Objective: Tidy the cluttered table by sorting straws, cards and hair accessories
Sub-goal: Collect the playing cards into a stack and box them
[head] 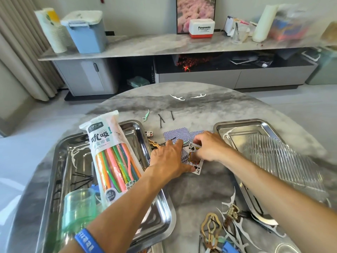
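- Far L: green translucent cup (pixel 79 207) is seen in the near corner of the L steel tray (pixel 160 214), w/ black bobby pins (pixel 82 178) and a white floss pick (pixel 73 157) lying on the tray floor.
- A bag of coloured straws (pixel 113 154) is propped tilted across the same tray, top end toward the far rim.
- A blue wristband (pixel 87 241) is worn on the L forearm.
- L hand (pixel 169 157) is laid flat, fingers straight, on blue-backed cards (pixel 175 136) at table centre; thumb tip is touching the lower edge of the king of spades card (pixel 195 157). Nothing is gripped.
- Beyond the cards, loose bobby pins (pixel 162 119) and a green floss pick (pixel 146 115) are seen on the marble table (pixel 200 185); two white picks (pixel 187 96) lie further back.
- R hand (pixel 209 147) is curled over the king's upper end, fingertips down on it; whether it is pinched or only pressed can't be told.
- Near edge, centre-R: a gold hair clip (pixel 211 227), a brown clip (pixel 232 212) and white floss picks (pixel 231 198) are heaped together.
- R steel tray (pixel 218 126) holds a ribbed clear plastic piece (pixel 277 157) and a white pick (pixel 227 133).
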A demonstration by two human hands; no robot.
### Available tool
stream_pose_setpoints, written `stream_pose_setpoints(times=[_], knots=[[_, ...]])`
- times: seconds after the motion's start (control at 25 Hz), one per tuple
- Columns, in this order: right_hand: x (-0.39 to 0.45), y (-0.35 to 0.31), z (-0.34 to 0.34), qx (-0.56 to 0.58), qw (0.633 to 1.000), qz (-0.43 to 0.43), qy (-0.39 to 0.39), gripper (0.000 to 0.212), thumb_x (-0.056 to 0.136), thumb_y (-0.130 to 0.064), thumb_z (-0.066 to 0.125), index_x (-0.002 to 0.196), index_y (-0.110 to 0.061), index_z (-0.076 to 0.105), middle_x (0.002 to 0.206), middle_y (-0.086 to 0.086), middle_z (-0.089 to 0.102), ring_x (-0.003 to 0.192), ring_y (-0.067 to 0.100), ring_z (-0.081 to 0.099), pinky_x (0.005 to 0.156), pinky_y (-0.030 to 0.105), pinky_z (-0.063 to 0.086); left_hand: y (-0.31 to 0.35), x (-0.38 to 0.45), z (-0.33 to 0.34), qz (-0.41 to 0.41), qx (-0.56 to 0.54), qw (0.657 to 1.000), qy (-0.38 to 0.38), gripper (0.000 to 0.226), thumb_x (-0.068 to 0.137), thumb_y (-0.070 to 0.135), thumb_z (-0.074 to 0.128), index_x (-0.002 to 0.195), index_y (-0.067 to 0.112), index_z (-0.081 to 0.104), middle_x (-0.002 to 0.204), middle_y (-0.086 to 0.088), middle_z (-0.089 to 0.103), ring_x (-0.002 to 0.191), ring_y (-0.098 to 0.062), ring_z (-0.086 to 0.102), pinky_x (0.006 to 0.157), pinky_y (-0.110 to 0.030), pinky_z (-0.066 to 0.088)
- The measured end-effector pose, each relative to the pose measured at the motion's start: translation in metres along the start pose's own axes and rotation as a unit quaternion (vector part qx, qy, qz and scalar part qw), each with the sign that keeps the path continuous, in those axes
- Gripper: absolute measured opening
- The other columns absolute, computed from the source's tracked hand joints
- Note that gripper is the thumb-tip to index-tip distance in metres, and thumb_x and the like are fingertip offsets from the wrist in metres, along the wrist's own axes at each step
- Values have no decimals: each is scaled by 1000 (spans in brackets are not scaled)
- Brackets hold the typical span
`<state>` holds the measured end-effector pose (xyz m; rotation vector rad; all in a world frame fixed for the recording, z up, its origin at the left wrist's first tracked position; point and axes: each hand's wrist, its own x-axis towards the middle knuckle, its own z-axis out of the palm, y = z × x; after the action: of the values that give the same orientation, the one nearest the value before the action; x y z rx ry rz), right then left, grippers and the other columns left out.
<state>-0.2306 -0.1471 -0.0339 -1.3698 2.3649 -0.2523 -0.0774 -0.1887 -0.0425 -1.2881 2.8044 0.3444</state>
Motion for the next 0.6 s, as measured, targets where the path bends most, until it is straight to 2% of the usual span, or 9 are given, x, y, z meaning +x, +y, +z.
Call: stream_pose_setpoints(times=[0.08,0.16,0.28,0.36,0.44,0.6], knots=[[-1,0,-1,-50,998,-32,-15,40,64,-39,84,91,-31,55,99,-6,50,103,21,52,84,34,49,0,-1,1,2,1,1000,2,83,69,75,67,129,23,42,122,-6,55,110,-33,60,80,-41,46],[-1,1,0,-57,997,-44,-16,48,63,-41,85,95,-33,50,101,-7,49,105,21,49,87,36,48,1,-1,0,1,2,1000,1,82,70,75,67,128,23,41,121,-6,55,110,-32,59,82,-42,47],[2,1,2,-14,1000,-6,-25,56,61,-38,86,100,-35,46,107,-5,56,105,19,54,80,31,47,1,0,0,-4,-1,1000,-5,81,70,75,67,127,24,41,120,-6,55,109,-32,59,82,-42,47],[3,0,2,-2,999,20,-37,55,61,-39,85,102,-30,50,107,-4,58,104,19,56,79,30,49,2,0,0,-6,-4,1000,-5,80,70,75,68,127,25,42,120,-6,55,109,-32,59,82,-42,47],[3,-4,1,-45,998,26,-36,55,59,-45,83,102,-24,56,105,-2,62,101,21,59,80,33,52,2,0,0,-4,-4,1000,-4,80,70,75,67,127,25,41,120,-6,55,109,-32,59,81,-42,46],[2,-11,-3,-90,994,30,-59,52,58,-47,80,97,-20,59,97,3,64,91,23,62,62,28,47,2,-1,0,-7,-5,1000,-4,80,69,75,68,126,25,41,118,-6,55,107,-32,59,80,-42,46]])
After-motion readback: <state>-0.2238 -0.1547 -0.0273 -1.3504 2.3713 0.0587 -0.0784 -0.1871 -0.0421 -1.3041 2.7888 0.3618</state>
